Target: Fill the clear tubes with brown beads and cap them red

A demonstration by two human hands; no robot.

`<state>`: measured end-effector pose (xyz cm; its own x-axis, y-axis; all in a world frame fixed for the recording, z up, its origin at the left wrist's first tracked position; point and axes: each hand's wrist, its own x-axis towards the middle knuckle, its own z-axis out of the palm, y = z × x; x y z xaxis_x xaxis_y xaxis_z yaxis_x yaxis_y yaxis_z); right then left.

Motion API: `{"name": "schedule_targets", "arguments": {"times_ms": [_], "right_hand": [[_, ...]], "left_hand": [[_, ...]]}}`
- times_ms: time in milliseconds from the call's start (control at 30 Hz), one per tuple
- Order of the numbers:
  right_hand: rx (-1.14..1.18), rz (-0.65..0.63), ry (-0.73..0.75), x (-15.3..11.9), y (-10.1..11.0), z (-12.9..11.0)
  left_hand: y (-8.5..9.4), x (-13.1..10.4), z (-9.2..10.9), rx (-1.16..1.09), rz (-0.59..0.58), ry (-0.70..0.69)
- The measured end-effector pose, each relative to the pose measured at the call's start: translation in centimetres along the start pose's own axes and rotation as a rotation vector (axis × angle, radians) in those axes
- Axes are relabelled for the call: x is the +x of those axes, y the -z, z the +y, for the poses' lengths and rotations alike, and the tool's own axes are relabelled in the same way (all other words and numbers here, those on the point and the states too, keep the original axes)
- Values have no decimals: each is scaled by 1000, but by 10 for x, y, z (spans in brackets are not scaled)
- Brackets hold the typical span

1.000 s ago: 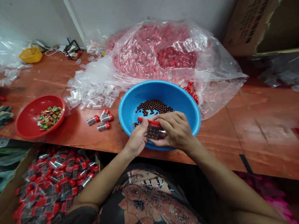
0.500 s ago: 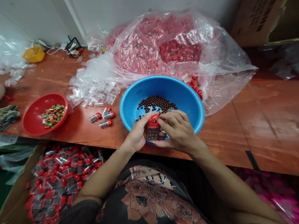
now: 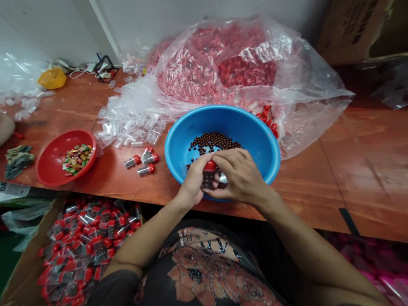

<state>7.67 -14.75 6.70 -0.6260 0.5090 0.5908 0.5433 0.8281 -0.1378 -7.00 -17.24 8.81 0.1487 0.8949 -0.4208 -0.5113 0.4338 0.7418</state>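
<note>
Both of my hands are over the near rim of a blue bowl (image 3: 259, 122). A small clear plastic jar (image 3: 209, 178) full of dark brown balls is gripped in my left hand (image 3: 193, 181). My right hand (image 3: 241, 175) wraps around the same jar from the right, its fingers over the red cap (image 3: 210, 165), which is largely covered by them. Something clear and shiny shows beneath the right fingers; I cannot make out what it is. Loose brown balls (image 3: 215, 141) lie in the bowl behind my hands.
Several filled jars (image 3: 146, 169) lie left of the bowl, near a red bowl (image 3: 45, 163) of wrapped sweets. Clear empty jars (image 3: 133, 126) and a plastic bag of red caps (image 3: 212, 63) lie behind. A carton (image 3: 23, 281) of capped jars stands below the table edge.
The red cap stood tilted above the jar mouth; now it sits lower on the jar, with my right fingers closed over it. The view has shifted slightly.
</note>
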Motion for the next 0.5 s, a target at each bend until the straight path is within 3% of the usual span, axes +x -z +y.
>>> {"name": "schedule_targets", "arguments": {"times_ms": [133, 333, 433, 500], "right_hand": [[-68, 42, 99, 0, 0, 2], [-29, 72, 150, -5, -1, 0], [-12, 71, 112, -5, -5, -3], [14, 76, 39, -6, -7, -5]], "left_hand": [[0, -1, -7, 33, 22, -110], [-1, -7, -19, 39, 32, -112], [7, -11, -4, 105, 27, -229], [25, -11, 15, 243, 81, -388]]}}
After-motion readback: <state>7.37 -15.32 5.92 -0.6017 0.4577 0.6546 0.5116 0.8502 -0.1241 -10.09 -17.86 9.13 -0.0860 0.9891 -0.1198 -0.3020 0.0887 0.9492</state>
